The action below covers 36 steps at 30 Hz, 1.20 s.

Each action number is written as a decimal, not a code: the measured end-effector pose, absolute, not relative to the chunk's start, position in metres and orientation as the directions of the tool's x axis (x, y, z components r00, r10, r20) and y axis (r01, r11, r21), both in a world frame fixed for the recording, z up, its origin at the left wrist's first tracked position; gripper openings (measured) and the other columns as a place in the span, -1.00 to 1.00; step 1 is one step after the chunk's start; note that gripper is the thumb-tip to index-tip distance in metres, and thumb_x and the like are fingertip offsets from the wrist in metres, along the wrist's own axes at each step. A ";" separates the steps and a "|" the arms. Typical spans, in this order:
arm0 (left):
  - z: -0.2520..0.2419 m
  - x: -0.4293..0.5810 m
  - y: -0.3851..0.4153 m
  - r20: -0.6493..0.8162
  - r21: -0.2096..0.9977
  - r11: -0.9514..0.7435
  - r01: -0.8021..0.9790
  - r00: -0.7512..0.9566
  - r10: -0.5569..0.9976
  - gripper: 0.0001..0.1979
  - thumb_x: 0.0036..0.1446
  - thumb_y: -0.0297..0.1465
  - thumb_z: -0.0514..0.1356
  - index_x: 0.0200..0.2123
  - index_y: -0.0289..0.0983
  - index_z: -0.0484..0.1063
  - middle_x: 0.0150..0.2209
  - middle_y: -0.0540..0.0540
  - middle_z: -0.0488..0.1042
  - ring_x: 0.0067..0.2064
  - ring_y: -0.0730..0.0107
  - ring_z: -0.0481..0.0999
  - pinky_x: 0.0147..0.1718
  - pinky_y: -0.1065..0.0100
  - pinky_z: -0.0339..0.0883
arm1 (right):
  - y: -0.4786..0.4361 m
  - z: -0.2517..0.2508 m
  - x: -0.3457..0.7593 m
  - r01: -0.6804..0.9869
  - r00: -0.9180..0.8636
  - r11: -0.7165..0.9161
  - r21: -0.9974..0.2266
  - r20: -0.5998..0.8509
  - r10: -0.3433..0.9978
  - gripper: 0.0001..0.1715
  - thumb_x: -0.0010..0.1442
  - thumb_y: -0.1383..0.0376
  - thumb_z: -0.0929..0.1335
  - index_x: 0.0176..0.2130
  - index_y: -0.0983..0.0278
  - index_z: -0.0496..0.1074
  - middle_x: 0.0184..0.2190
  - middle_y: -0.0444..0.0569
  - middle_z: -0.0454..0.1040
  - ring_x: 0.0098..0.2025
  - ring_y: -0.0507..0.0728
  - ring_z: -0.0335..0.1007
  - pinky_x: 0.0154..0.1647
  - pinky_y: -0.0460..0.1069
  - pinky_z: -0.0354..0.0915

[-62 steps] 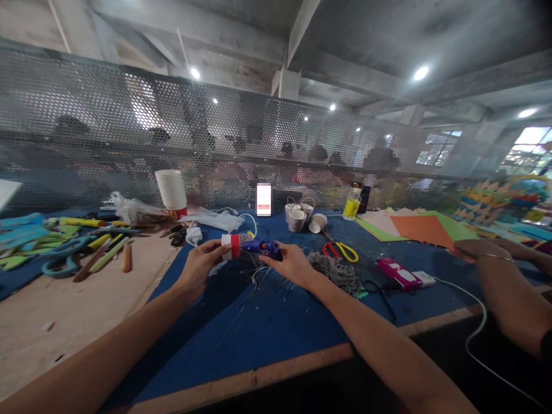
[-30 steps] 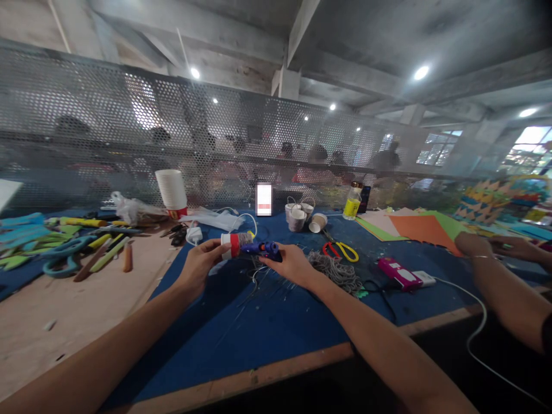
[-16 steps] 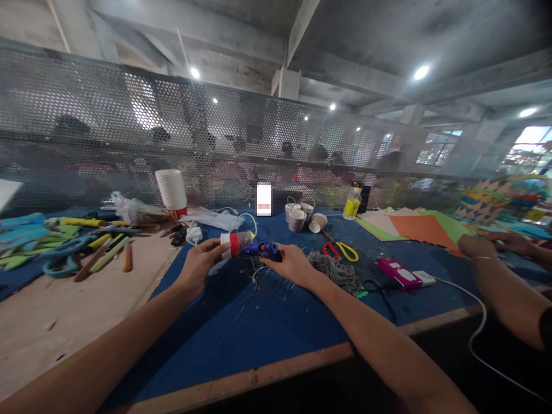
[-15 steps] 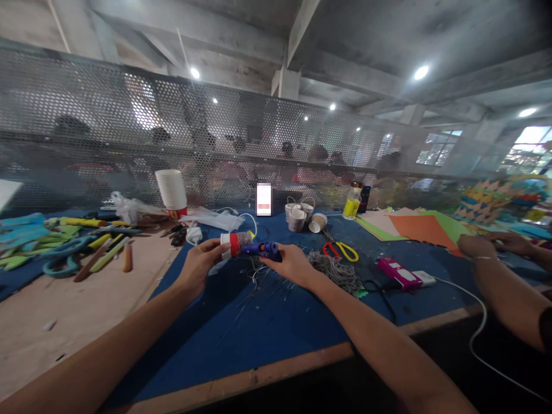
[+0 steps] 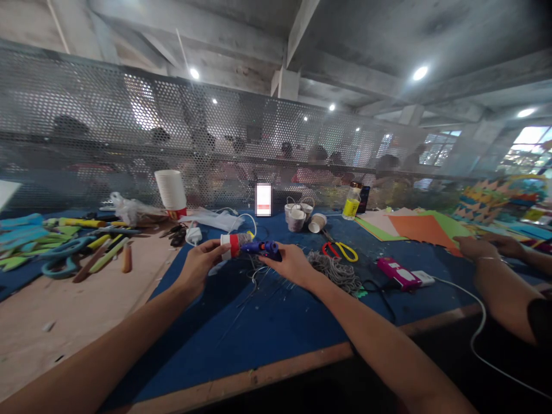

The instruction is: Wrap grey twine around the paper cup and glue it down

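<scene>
My left hand is closed around a paper cup lying on its side in the air, white with a red band and grey cord wound over the far part. In my right hand is a blue glue gun, its nozzle end close to the corded part of the cup. Whether the nozzle touches the cup I cannot tell. Just right of my right hand lies a heap of grey cord, with loose strands scattered below both hands on the blue table mat.
Stacked paper cups stand back left. Behind my hands are small corded baskets, scissors and a bottle. A magenta power bank lies right, near another person's hands. Tools and blue scissors crowd the left.
Both my hands, the cup and the glue gun keep nearly the same place. The other person's hands and arm at the right have shifted slightly to the left.
</scene>
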<state>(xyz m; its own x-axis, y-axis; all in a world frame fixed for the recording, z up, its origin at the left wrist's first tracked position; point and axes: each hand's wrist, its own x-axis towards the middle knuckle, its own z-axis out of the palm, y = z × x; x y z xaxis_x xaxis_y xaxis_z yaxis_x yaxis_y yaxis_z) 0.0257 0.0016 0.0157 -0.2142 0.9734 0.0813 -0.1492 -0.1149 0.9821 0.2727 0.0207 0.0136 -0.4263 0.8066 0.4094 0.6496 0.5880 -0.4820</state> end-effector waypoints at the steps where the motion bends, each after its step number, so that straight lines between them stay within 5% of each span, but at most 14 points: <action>1: 0.015 0.026 0.002 0.079 0.982 -0.113 -0.150 -0.213 0.974 -0.68 -0.24 -0.25 0.52 -0.38 -0.27 0.65 -0.36 -0.09 0.65 -0.34 0.29 0.57 -0.26 0.33 0.44 | 0.020 0.014 0.273 0.654 -0.423 0.586 -0.479 0.411 0.808 -0.61 0.33 -0.02 0.41 -0.09 0.22 0.58 -0.35 -0.06 0.63 -0.31 0.15 0.53 -0.29 -0.07 0.22; 16: 0.011 0.024 0.003 0.077 0.986 -0.100 -0.133 -0.167 0.983 -0.62 -0.22 -0.18 0.55 -0.35 -0.29 0.66 -0.34 -0.12 0.67 -0.33 0.31 0.59 -0.28 0.36 0.43 | 0.022 0.013 0.273 0.677 -0.401 0.572 -0.463 0.419 0.815 -0.58 0.33 -0.06 0.40 -0.12 0.23 0.57 -0.38 -0.06 0.61 -0.34 0.14 0.50 -0.32 -0.07 0.19; 28: 0.008 0.023 0.004 0.089 0.989 -0.105 -0.105 -0.147 0.985 -0.63 -0.17 -0.17 0.53 -0.30 -0.28 0.69 -0.34 -0.13 0.67 -0.33 0.32 0.57 -0.30 0.37 0.41 | 0.030 0.013 0.275 0.654 -0.253 0.495 -0.571 0.451 0.856 -0.54 0.32 -0.11 0.39 -0.10 0.20 0.55 -0.41 -0.08 0.61 -0.34 0.16 0.53 -0.35 -0.07 0.20; 36: 0.007 0.024 0.005 0.089 0.982 -0.114 -0.151 -0.161 0.983 -0.65 -0.22 -0.25 0.55 -0.33 -0.30 0.67 -0.35 -0.11 0.66 -0.34 0.33 0.57 -0.27 0.35 0.42 | 0.037 0.013 0.284 0.898 -0.135 0.288 -0.334 0.413 0.901 -0.46 0.41 0.01 0.34 0.19 0.30 0.35 -0.02 0.19 0.61 0.05 0.32 0.54 0.05 0.11 0.29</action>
